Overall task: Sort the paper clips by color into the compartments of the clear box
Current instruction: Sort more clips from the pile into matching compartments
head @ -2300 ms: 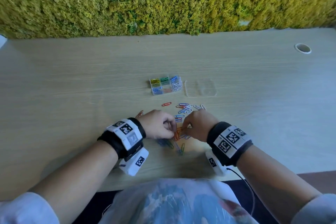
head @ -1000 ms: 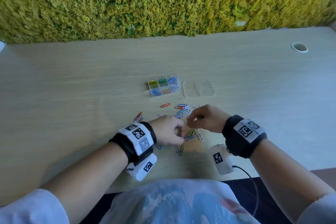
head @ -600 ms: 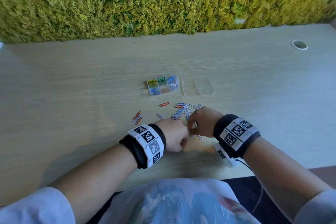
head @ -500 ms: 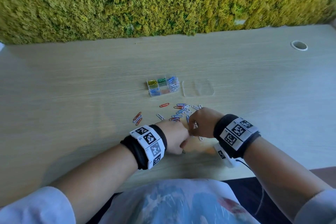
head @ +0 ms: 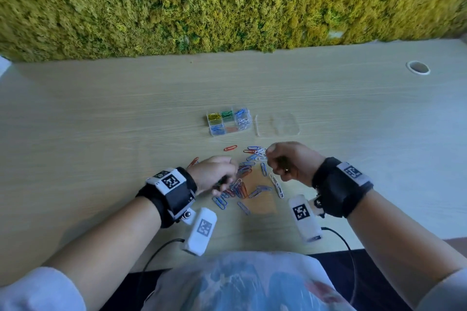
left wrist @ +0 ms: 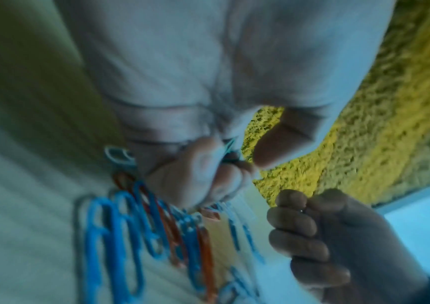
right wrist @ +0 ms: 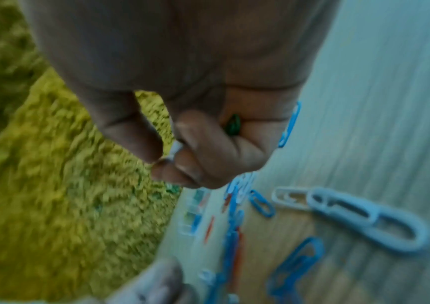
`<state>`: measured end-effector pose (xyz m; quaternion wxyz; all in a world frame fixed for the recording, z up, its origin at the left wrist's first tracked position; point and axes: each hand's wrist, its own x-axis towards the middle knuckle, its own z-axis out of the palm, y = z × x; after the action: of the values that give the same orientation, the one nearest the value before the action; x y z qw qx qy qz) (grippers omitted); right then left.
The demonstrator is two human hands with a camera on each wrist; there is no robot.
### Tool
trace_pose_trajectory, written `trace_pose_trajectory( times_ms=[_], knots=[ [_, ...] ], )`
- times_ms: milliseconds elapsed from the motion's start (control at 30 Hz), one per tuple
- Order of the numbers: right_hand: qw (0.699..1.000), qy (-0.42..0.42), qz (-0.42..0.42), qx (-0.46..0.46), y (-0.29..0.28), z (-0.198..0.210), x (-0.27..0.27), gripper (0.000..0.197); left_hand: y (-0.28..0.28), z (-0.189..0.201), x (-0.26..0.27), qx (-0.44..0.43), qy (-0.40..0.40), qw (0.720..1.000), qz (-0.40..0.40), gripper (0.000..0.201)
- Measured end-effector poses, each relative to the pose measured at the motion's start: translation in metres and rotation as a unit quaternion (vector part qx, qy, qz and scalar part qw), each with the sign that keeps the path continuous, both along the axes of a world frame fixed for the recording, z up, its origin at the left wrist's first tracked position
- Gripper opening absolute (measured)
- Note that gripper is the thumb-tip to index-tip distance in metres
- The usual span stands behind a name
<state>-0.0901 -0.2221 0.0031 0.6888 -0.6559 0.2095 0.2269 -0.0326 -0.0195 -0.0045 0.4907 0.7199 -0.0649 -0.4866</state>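
The clear box (head: 228,121) stands mid-table, its compartments holding yellow, green, blue, white and red clips. Loose paper clips (head: 242,185), mostly blue, red and white, lie scattered in front of it. My left hand (head: 225,183) rests curled at the left edge of that pile; the left wrist view shows a thin green clip (left wrist: 229,146) pinched in its fingers (left wrist: 203,164). My right hand (head: 274,159) hovers curled above the pile's far right. In the right wrist view, green clips (right wrist: 233,124) sit in its palm and a pale clip (right wrist: 176,149) is pinched at the thumb.
The box's clear lid (head: 276,125) lies flat just right of the box. A moss wall (head: 227,2) backs the wooden table (head: 101,121). A cable hole (head: 418,67) sits far right. Two linked white clips (right wrist: 351,214) lie below my right hand.
Half a second ago both hands met over the pile. The right hand has since lifted and drawn away to the right; the left hand stays low at the pile.
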Motion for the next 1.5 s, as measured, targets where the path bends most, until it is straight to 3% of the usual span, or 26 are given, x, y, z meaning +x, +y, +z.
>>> trace_pose_trajectory(
  times_ms=[67,100,167,200,233,267,300,367,400,467,567,733,867,1100,1167,1200,1300,1433,1500],
  knots=[
    [0.974,0.016,0.137,-0.179,0.006,0.0,0.004,0.019,0.004,0.004,0.005,0.131,-0.134,0.976,-0.114,0.013],
    [0.934,0.027,0.224,-0.277,0.007,0.0,0.008,0.022,0.006,0.006,0.007,0.183,-0.203,0.945,-0.181,0.013],
    [0.816,0.032,0.377,-0.437,0.009,0.003,0.015,0.028,0.007,0.014,0.011,0.225,-0.276,0.896,-0.266,0.019],
    [0.767,0.034,0.416,-0.487,0.01,0.006,0.019,0.033,0.006,0.019,0.012,0.232,-0.286,0.887,-0.28,0.022],
    [0.741,0.035,0.429,-0.515,0.012,0.011,0.023,0.036,0.006,0.022,0.015,0.236,-0.283,0.886,-0.283,0.024],
    [0.736,0.031,0.429,-0.523,0.013,0.017,0.028,0.037,0.006,0.025,0.018,0.233,-0.268,0.895,-0.268,0.026],
    [0.758,0.031,0.413,-0.504,0.015,0.022,0.033,0.034,0.007,0.027,0.021,0.216,-0.242,0.916,-0.235,0.027],
    [0.858,0.05,0.317,-0.401,0.017,0.029,0.043,0.022,0.008,0.028,0.026,0.173,-0.185,0.956,-0.148,0.027],
    [0.888,0.056,0.272,-0.367,0.018,0.032,0.047,0.02,0.01,0.028,0.029,0.163,-0.167,0.965,-0.117,0.027],
    [0.903,0.064,0.249,-0.344,0.018,0.03,0.055,0.024,0.013,0.027,0.032,0.161,-0.14,0.973,-0.091,0.028],
    [0.868,0.049,0.272,-0.412,0.016,0.018,0.06,0.03,0.019,0.023,0.036,0.156,-0.104,0.979,-0.085,0.025],
    [0.841,0.071,0.333,-0.421,0.019,0.027,0.07,0.016,0.027,0.017,0.042,0.126,-0.094,0.985,-0.065,0.019],
    [0.828,0.084,0.37,-0.412,0.022,0.03,0.079,0.021,0.031,0.014,0.045,0.116,-0.105,0.986,-0.058,0.016],
    [0.841,0.085,0.348,-0.405,0.029,0.033,0.11,0.015,0.034,0.01,0.048,0.198,-0.157,0.962,-0.101,0.021],
    [0.841,0.095,0.321,-0.425,0.034,0.033,0.125,0.026,0.033,0.01,0.049,0.213,-0.18,0.954,-0.112,0.025],
    [0.832,0.091,0.318,-0.446,0.038,0.035,0.132,0.032,0.033,0.01,0.05,0.219,-0.19,0.95,-0.115,0.026],
    [0.751,0.037,0.373,-0.544,0.047,0.042,0.151,0.038,0.032,0.011,0.052,0.234,-0.217,0.94,-0.119,0.023],
    [0.737,0.01,0.363,-0.57,0.049,0.04,0.177,0.023,0.031,0.016,0.057,0.221,-0.246,0.936,-0.12,0.008],
    [0.717,-0.019,0.361,-0.595,0.052,0.036,0.187,0.03,0.032,0.019,0.06,0.205,-0.254,0.938,-0.113,0.009]
  ],
)
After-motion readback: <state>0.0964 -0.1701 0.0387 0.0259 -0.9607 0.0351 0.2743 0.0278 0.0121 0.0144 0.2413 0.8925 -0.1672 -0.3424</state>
